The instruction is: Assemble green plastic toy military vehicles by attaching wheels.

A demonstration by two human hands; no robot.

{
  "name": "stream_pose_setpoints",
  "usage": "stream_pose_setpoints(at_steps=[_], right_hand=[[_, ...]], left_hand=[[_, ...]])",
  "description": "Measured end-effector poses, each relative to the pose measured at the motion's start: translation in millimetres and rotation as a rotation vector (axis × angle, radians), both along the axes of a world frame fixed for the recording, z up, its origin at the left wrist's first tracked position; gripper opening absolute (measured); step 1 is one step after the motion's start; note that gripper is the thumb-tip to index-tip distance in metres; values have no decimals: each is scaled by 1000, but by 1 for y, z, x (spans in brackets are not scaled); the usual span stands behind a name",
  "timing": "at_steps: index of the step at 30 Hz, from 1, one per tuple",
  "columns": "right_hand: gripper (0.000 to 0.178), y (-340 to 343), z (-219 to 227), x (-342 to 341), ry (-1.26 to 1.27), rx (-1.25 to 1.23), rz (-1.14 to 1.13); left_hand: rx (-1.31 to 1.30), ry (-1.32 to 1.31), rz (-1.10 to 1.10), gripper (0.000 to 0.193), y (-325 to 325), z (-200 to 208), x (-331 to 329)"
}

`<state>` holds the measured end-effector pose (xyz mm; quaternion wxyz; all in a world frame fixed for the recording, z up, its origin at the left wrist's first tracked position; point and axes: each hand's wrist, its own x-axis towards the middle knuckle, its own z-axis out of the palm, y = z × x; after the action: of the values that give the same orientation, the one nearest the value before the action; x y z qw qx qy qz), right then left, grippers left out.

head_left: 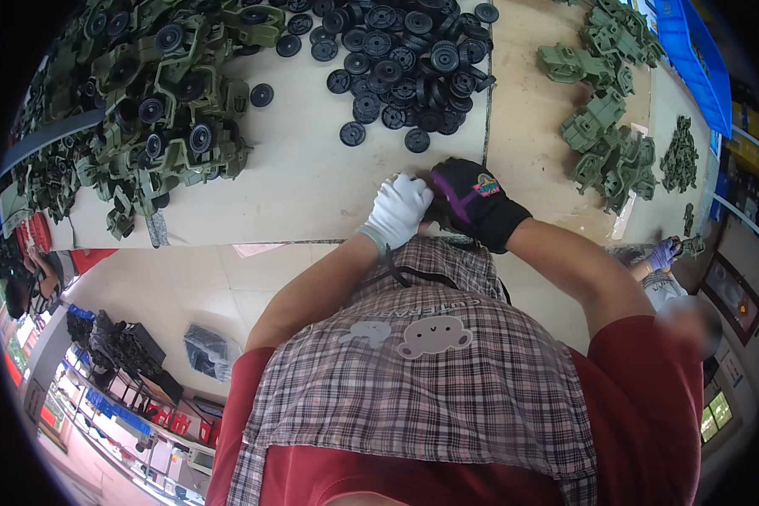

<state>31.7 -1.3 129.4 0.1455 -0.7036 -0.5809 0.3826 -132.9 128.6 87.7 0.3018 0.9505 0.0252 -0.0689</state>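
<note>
- Dark green part (444, 216): at table (312, 202)'s near edge, around mid-length, between the two hands, mostly hidden by gloves.
- Left hand (399, 208), white glove: fingers curled, right up against the other hand. Can't tell what they close on.
- Right hand (472, 198), black/purple glove: back up, fingers bent down over the part's area. Fingertips hidden, can't tell if clamped.
- Black wheels (396, 67): heaped beyond the hands, toward the far edge; a few loose ones nearer.
- Wheeled green bodies (160, 101): big pile, left side.
- Bare green bodies (599, 118): right side.
- Small green pieces (680, 156): heap by the right edge.
- Blue bin (693, 63): right edge, far end.
</note>
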Motion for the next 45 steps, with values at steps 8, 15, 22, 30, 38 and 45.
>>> stream_pose_setpoints(at_steps=[8,15,22,30,38,45], right_hand=[[23,-1,-19,9,-81,173,151],[27,-14,-42,1,-133,206,-66],[34,37,-36,26,-322,451,-579],[25,36,-42,37,-473,420,-307],[26,-1,-34,20,-401,430,-252],[37,36,-46,14,-508,321,-10]], left_hand=[[36,-11,-13,44,0,0,0],[68,50,-3,40,2,6,5],[413,273,-34,31,56,24,22],[-12,-273,453,82,29,52,-15],[-462,-136,1356,108,-68,-21,-21],[-994,-221,1226,125,-57,-47,1]])
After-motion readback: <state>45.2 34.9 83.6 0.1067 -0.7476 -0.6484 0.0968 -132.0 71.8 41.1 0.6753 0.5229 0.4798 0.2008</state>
